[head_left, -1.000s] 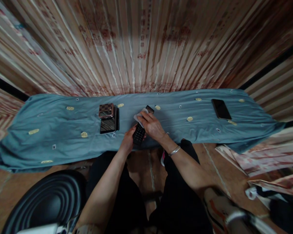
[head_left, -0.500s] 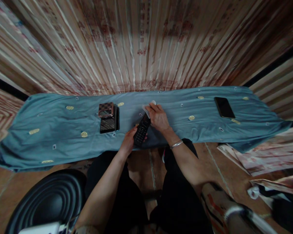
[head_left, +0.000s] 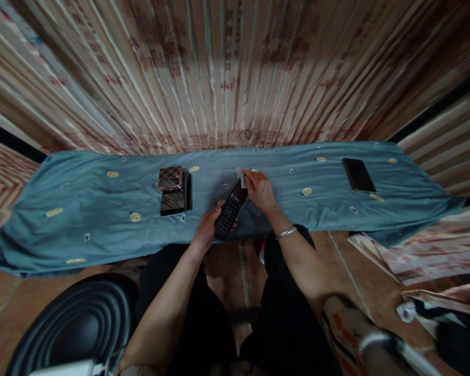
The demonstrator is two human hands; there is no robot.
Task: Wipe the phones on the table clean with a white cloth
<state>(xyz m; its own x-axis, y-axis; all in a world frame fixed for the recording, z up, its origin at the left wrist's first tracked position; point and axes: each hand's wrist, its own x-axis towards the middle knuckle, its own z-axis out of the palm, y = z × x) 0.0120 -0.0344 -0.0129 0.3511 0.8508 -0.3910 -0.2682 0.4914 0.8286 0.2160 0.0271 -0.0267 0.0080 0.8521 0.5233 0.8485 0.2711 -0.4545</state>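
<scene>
My left hand (head_left: 207, 227) is wrapped round the lower end of a black keypad phone (head_left: 229, 213), keys facing up, its far end tilted up to the right. In my right hand (head_left: 261, 190) a small white wipe (head_left: 241, 176) is pinched between thumb and fingers. The wipe is at the phone's far end; whether it touches the surface I cannot tell. The fingers of my left hand are partly hidden under the phone.
A blue-green cloth (head_left: 113, 224) with yellow prints covers the narrow table. Left of my hands lie stacked phones (head_left: 174, 201) with a checkered case (head_left: 171, 175) on top. Another dark phone (head_left: 359, 175) lies at the right. A black round stool (head_left: 78, 324) stands lower left; a curtain (head_left: 227, 78) hangs behind.
My right hand has shifted slightly right and down, and the wipe now shows less spread out at the phone's far end. More of the phone's upper part is visible. My left hand stays nearly still.
</scene>
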